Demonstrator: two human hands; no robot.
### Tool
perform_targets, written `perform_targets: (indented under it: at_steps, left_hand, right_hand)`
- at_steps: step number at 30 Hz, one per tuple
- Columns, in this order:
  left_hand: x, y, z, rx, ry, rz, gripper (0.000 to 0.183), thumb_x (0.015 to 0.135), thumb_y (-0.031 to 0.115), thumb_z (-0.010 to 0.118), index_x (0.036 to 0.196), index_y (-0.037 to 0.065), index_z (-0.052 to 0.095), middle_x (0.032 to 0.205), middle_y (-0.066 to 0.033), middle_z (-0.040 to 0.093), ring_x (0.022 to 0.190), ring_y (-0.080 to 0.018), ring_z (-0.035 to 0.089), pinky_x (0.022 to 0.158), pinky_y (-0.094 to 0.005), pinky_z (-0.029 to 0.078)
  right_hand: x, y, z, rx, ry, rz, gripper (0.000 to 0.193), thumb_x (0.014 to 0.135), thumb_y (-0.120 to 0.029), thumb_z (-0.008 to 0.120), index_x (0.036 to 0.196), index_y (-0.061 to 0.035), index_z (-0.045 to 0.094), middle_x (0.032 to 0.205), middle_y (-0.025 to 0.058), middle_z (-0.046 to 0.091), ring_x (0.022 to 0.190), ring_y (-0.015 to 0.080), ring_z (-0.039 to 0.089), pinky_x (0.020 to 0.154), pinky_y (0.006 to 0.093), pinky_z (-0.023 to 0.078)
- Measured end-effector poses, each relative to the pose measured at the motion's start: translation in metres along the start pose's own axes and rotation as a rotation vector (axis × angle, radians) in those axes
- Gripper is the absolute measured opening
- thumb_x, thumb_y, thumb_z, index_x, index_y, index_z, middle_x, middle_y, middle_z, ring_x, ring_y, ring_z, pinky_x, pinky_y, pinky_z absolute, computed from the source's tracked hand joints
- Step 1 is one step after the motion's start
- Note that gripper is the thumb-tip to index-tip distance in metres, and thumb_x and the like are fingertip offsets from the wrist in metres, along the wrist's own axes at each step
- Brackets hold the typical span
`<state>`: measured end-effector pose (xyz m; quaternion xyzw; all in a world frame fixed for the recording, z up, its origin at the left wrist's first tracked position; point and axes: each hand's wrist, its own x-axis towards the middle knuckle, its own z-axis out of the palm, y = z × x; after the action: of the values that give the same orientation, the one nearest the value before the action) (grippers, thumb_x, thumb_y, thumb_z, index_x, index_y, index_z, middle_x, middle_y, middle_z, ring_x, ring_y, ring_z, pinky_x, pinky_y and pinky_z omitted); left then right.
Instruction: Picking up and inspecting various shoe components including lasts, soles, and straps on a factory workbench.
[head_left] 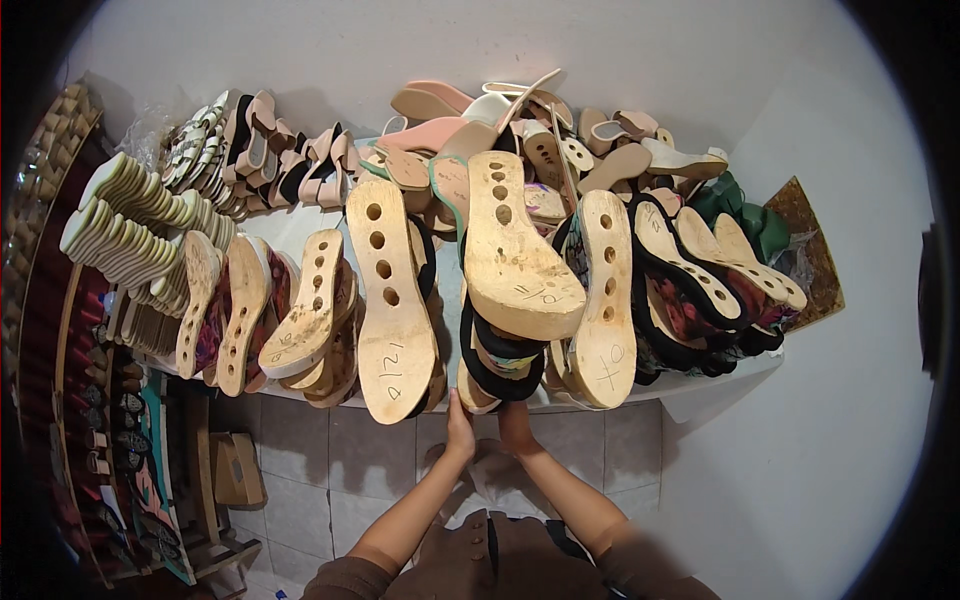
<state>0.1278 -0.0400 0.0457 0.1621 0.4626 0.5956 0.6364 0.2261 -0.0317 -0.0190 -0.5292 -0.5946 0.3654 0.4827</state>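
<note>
Wooden soles (392, 330) crowd the bench (715, 380) to its near edge, open room lying nearer over the tiled floor (375, 445), where 2 forearms (415, 515) converge, left hand (460, 432) and right hand (516, 430) touching the base of the middle sandal stack (520, 275), though partly hidden fingers mean I cannot tell their grip.

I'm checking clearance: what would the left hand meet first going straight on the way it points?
Likely the black-trimmed shoe just ahead of the left hand; depth leaves unclear whether they touch.
</note>
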Motion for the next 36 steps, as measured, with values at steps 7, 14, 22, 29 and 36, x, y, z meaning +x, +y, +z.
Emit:
perform_targets:
  at_steps: [7,14,22,29,36]
  left_hand:
    - [-0.018,-0.016,-0.014,0.145,0.040,0.052,0.052,0.098,0.037,0.025,0.131,-0.002,0.036,0.132,-0.0123,0.042,0.121,-0.0193,0.040,0.102,-0.0291,0.028]
    - [-0.065,-0.022,-0.009,0.940,-0.100,0.188,0.038,0.097,0.028,0.028,0.111,0.000,0.049,0.101,-0.0138,0.056,0.092,-0.0219,0.053,0.084,-0.0299,0.039]
    - [-0.016,-0.066,0.043,0.988,-0.389,0.567,0.041,0.092,0.013,0.036,0.129,-0.005,0.033,0.133,-0.0229,0.034,0.124,-0.0339,0.034,0.103,-0.0361,0.027]
    - [-0.001,-0.069,0.054,1.301,-0.435,0.793,0.057,0.074,-0.002,0.049,0.128,0.000,0.034,0.131,-0.0249,0.036,0.121,-0.0391,0.036,0.100,-0.0428,0.033]
    - [0.001,-0.067,0.054,1.433,-0.510,0.601,0.065,0.070,-0.005,0.048,0.131,-0.008,0.025,0.137,-0.0267,0.025,0.125,-0.0369,0.032,0.101,-0.0365,0.033]
  right_hand:
    - [-0.012,-0.047,-0.026,0.110,-0.060,0.158,0.036,0.096,-0.021,0.031,0.115,0.0044,0.048,0.112,0.0185,0.054,0.105,0.0302,0.051,0.091,0.0376,0.038]
    - [-0.050,-0.020,-0.080,0.170,0.341,0.163,0.039,0.098,-0.027,0.029,0.115,0.0033,0.046,0.103,0.0124,0.053,0.097,0.0227,0.052,0.087,0.0358,0.041]
    - [-0.013,0.016,-0.107,0.001,0.329,0.115,0.036,0.095,-0.022,0.035,0.118,0.0041,0.046,0.117,0.0146,0.052,0.110,0.0233,0.047,0.092,0.0315,0.035]
    - [0.015,-0.007,-0.113,-0.047,0.190,0.003,0.024,0.085,-0.008,0.051,0.105,0.0032,0.058,0.100,0.0133,0.064,0.096,0.0212,0.060,0.080,0.0320,0.046]
    - [0.018,0.003,-0.103,0.042,0.149,-0.018,0.025,0.079,-0.003,0.055,0.103,0.0029,0.058,0.099,0.0185,0.063,0.097,0.0281,0.061,0.077,0.0338,0.047]
